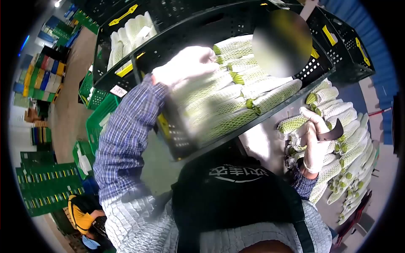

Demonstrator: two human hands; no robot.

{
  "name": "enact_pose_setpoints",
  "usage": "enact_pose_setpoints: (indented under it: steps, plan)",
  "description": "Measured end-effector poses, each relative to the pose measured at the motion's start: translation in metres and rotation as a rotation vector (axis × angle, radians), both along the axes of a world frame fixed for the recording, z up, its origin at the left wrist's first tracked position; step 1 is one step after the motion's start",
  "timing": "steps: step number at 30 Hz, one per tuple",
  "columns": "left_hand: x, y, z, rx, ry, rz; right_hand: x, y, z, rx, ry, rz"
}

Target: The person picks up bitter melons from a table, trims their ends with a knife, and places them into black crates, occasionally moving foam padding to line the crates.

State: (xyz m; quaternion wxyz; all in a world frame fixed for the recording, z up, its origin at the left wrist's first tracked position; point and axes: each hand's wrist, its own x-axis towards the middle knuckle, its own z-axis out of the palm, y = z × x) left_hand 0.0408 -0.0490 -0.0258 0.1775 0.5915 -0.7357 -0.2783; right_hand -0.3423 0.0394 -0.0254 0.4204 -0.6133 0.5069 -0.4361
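My left hand [185,65], in a white glove, is over the left part of a black crate [185,155]. Its fingers are curled down against the long green vegetables in white foam nets [236,95] lying there in rows; glare and blur hide whether it grips one. On the right, my gloved right hand [314,145] is closed on a small knife with a dark curved blade [331,133], its handle hidden in the fist. That hand is above a pile of similar netted vegetables [348,143], close to one with a green end [293,124].
Another black crate with netted vegetables [130,38] adjoins at upper left, and a black crate [344,42] stands at upper right. Green crates [101,118] are low on the left. A person in yellow [82,217] is at lower left, near stacked green crates [50,183].
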Motion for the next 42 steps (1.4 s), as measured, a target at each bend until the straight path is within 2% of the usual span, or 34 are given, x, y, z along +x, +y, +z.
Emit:
enact_pose_setpoints:
  steps: [1,3,4,5,7,9,11,12,13,19,21,25,28,29,31,32,33,34,35,38,40,42]
  plan:
    - [-0.008,-0.017,-0.009,0.111,-0.095,-0.022,-0.005,0.003,-0.003,0.0,-0.005,-0.001]
    - [-0.019,-0.049,-0.036,0.168,-0.176,-0.074,-0.01,0.007,-0.008,-0.002,-0.116,-0.026]
    - [-0.022,-0.065,-0.056,0.196,-0.144,-0.061,-0.013,0.007,-0.006,0.007,-0.086,-0.022]
    - [-0.028,-0.076,-0.064,0.226,-0.212,-0.045,-0.016,0.008,-0.006,0.025,-0.101,-0.052]
    - [-0.025,-0.096,-0.11,0.065,-0.138,0.057,-0.026,0.007,-0.011,0.001,-0.06,-0.075]
    - [-0.047,-0.097,-0.093,-0.028,-0.301,0.206,-0.031,0.004,-0.013,-0.059,0.017,-0.123]
    - [-0.039,-0.123,-0.123,-0.188,-0.46,0.284,-0.038,0.0,-0.016,-0.105,0.088,-0.128]
    - [-0.04,-0.134,-0.125,-0.152,-0.479,0.3,-0.039,0.004,-0.012,0.115,-0.041,-0.175]
    - [-0.041,-0.144,-0.128,-0.115,-0.496,0.319,-0.046,0.003,-0.017,0.163,-0.051,-0.174]
    - [-0.053,-0.177,-0.159,0.081,-0.361,0.448,-0.052,-0.004,-0.031,0.229,0.004,-0.24]
    - [-0.063,-0.175,-0.145,0.099,-0.511,0.416,-0.055,-0.008,-0.031,0.226,0.031,-0.231]
    - [-0.055,-0.192,-0.145,0.187,-0.545,0.367,-0.058,-0.01,-0.039,0.182,0.001,-0.247]
    - [-0.053,-0.186,-0.14,0.096,-0.486,0.411,-0.053,-0.013,-0.044,0.172,0.011,-0.224]
    - [-0.047,-0.185,-0.152,0.018,-0.489,0.427,-0.051,-0.013,-0.043,0.177,0.019,-0.214]
    - [-0.04,-0.187,-0.164,0.055,-0.337,0.394,-0.052,-0.013,-0.039,0.145,0.032,-0.167]
    - [-0.04,-0.186,-0.163,0.022,-0.412,0.36,-0.051,-0.012,-0.039,0.135,0.031,-0.166]
    - [-0.04,-0.185,-0.161,0.048,-0.374,0.403,-0.051,-0.01,-0.039,0.124,0.031,-0.167]
    - [-0.039,-0.182,-0.159,-0.001,-0.396,0.377,-0.053,-0.009,-0.041,0.045,0.137,-0.191]
    - [-0.041,-0.18,-0.151,-0.051,-0.417,0.35,-0.053,-0.006,-0.041,0.04,0.123,-0.215]
    - [-0.051,-0.187,-0.116,0.181,-0.397,0.177,-0.058,0.009,-0.047,0.05,0.121,-0.283]
    - [-0.07,-0.181,-0.087,0.226,-0.412,0.21,-0.053,0.018,-0.036,0.054,0.05,-0.268]
    - [-0.081,-0.185,-0.078,0.238,-0.444,0.256,-0.056,0.026,-0.033,0.053,0.113,-0.244]
